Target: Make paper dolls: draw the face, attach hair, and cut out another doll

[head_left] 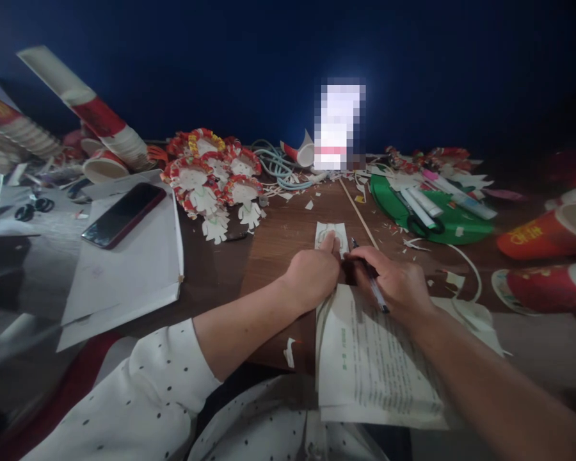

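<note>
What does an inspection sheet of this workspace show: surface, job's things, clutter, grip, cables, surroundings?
Surface: brown table, strewn with paper scraps.
Job's things: small white card; pen.
Clutter: red-and-white paper crafts; paper cups on both sides; phone at left; markers at right; printed sheets near the body.
Grip: left hand touches the card with a fingertip; right hand holds the pen.
Cables: pale blue coil at the back.
Surroundings: dark blue backdrop; bright pixelated panel ahead.

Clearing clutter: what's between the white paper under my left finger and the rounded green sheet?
A thin tan stick and pale scraps, in the head view.
</note>
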Demonstrator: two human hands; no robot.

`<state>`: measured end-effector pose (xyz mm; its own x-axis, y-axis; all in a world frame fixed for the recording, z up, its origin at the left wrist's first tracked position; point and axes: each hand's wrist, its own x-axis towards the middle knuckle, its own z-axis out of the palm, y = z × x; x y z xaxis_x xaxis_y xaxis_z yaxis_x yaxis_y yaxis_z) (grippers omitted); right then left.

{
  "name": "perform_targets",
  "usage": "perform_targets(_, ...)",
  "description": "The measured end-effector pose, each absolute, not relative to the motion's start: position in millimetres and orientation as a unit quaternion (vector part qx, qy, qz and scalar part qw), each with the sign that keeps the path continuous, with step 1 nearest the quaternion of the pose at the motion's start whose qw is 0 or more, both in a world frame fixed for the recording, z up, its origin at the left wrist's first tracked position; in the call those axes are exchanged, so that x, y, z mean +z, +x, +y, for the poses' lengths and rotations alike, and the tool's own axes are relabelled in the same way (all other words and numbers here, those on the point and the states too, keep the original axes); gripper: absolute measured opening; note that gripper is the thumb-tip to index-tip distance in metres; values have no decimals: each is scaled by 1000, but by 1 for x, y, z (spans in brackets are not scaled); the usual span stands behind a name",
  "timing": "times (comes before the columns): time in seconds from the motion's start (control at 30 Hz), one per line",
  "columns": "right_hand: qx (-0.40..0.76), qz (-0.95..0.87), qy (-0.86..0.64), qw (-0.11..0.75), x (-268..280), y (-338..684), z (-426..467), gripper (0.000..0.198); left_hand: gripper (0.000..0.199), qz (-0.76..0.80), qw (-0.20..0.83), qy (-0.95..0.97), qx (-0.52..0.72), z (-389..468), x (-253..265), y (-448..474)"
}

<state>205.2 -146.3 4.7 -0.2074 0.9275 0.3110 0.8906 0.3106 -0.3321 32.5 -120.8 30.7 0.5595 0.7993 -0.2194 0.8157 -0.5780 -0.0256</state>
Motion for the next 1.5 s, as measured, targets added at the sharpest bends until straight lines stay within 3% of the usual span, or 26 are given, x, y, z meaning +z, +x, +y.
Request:
perform_targets(1.23, 51, -781, -587, 207, 8, 205, -146, 25, 59, 474, 25, 875, -100, -124, 29, 37)
perform_targets(1.5, 106, -760, -584, 264, 10, 205, -144, 22, 57, 466, 19, 879, -102, -124, 31, 37)
